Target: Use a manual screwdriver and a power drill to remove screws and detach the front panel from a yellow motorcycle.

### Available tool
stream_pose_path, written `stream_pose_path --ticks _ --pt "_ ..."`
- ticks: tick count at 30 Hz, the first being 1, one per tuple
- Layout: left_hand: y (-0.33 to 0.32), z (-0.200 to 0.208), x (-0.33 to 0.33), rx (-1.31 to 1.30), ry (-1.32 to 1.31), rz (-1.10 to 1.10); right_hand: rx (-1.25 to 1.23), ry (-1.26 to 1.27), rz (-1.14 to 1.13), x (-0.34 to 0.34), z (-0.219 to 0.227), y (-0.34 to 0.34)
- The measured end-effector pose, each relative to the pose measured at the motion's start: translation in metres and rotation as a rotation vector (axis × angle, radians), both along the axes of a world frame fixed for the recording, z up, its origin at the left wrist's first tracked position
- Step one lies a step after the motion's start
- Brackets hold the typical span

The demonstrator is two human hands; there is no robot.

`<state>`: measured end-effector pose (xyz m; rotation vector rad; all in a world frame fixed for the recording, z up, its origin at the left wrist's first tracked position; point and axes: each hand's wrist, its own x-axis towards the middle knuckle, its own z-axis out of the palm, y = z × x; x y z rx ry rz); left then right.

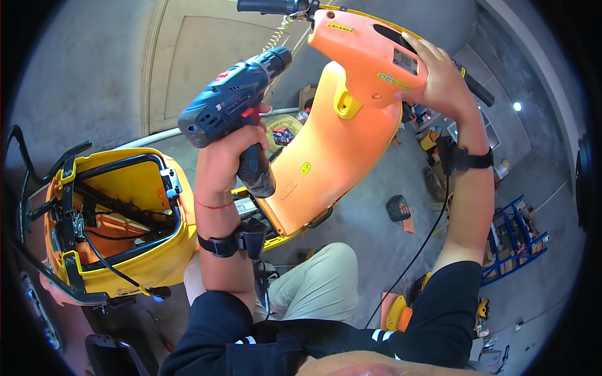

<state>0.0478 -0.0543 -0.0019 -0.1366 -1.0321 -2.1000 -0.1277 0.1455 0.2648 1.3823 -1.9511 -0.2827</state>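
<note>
My left hand [227,153] is wrapped round the handle of a blue and black cordless drill [229,97], held up with its chuck pointing up and to the right. A scooter's orange handlebar cover [357,53] stands at the upper middle, close to the drill but apart from it. My right hand [444,81] grips the cover's right side, fingers over the top edge by the dark display and thumb below. Beneath the cover, the orange front panel [345,163] carries a yellow hook piece [346,103]. A black handlebar grip [269,5] juts out left; another grip [478,89] shows behind my right hand.
To the left sits the scooter's yellow rear body [179,250], its top open inside a black tube frame. A blue rack [542,244] holds boxes at the right. On the floor lie a black basket [397,208] and yellow and orange parts [395,312]. A cable [433,232] hangs from my right wrist strap.
</note>
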Motion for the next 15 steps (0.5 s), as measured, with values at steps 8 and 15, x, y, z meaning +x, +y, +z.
stream_pose_path --ticks 8,15 --pt "0.004 0.001 -0.008 0.077 0.122 0.169 -0.003 0.026 0.075 0.026 -0.044 0.046" --pt "0.024 0.007 -0.029 0.04 0.085 0.079 -0.035 0.013 0.101 0.023 -0.08 0.117"
